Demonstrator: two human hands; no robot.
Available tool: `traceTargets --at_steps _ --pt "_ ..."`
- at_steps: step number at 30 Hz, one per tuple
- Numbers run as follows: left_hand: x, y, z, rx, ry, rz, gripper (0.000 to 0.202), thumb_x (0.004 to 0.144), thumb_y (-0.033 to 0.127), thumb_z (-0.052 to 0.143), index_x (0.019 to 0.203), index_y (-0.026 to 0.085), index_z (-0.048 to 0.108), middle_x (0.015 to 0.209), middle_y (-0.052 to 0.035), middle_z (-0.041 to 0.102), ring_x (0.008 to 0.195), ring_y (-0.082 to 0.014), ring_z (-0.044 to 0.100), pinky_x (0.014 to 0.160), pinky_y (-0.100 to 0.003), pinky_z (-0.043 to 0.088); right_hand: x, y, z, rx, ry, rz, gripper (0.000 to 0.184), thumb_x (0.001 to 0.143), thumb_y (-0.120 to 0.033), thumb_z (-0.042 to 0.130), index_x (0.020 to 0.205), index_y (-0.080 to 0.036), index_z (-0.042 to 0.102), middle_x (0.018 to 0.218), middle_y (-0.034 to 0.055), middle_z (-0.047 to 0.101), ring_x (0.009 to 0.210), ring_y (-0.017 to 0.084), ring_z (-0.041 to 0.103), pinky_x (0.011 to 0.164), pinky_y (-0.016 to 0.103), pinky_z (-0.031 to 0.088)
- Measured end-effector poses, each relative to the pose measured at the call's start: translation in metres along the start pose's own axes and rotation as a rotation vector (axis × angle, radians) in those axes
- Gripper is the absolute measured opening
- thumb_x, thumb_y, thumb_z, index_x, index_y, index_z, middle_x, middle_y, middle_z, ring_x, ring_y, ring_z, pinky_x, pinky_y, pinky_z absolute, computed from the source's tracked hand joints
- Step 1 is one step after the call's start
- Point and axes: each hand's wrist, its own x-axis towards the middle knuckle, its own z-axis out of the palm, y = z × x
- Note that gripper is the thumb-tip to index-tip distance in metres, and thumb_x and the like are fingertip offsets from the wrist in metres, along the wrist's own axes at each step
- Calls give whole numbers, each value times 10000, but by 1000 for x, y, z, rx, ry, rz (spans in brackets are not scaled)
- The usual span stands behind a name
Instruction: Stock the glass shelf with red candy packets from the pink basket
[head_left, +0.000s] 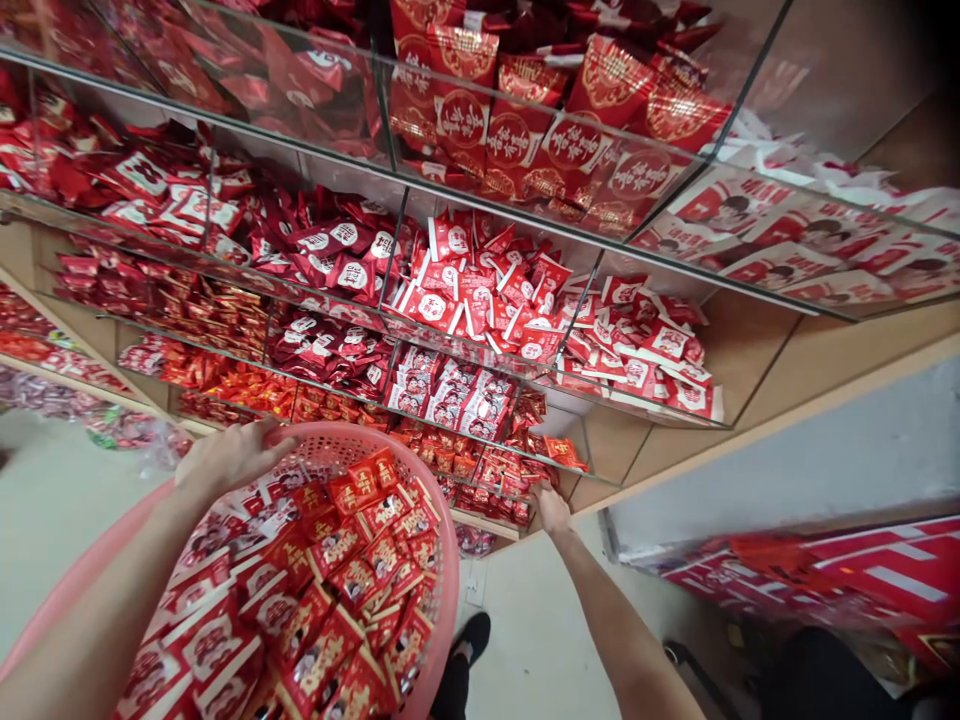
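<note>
My left hand [229, 455] is closed over the far rim of a pink plastic basket [444, 560], with its fingers lying along the edge. Many small red and gold packets [337, 575] fill the basket, some darker red ones among them at the left. Down at the right end of the low shelf is my right hand [553, 508], its fingers curled at the shelf's edge beside small red packets [510, 470]. The fingertips are partly hidden, so what they hold cannot be made out.
Tiered wooden shelves with glass dividers [577, 310] hold heaps of red packets [480, 285]. Larger red bags [525, 120] stand higher up. Red printed packaging [847, 570] lies at the lower right. A dark shoe [474, 637] shows on the pale floor [525, 640].
</note>
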Motion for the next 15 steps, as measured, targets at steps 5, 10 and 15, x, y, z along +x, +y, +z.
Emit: traceTargets --at_steps 5,10,15 --pt "1 1 -2 23 -1 13 753 743 738 179 1094 210 585 1005 -182 699 950 -383 641 773 -451 464 -14 -1 -4 370 178 -12 257 864 -306 395 866 -185 622 1005 104 620 858 213 598 762 315 429" --pt "2 4 -7 -3 10 40 766 745 734 180 1121 203 584 1010 -193 697 958 -381 639 782 -456 462 -47 -25 -19 801 322 85 394 819 -558 374 841 -197 529 771 77 632 714 214 603 647 321 478" --pt "6 8 -9 6 19 102 732 761 704 206 1114 187 584 1015 -196 692 951 -361 645 769 -436 471 -90 -65 -49 1141 329 185 334 792 -555 464 868 -231 491 670 -6 619 615 178 616 576 296 491"
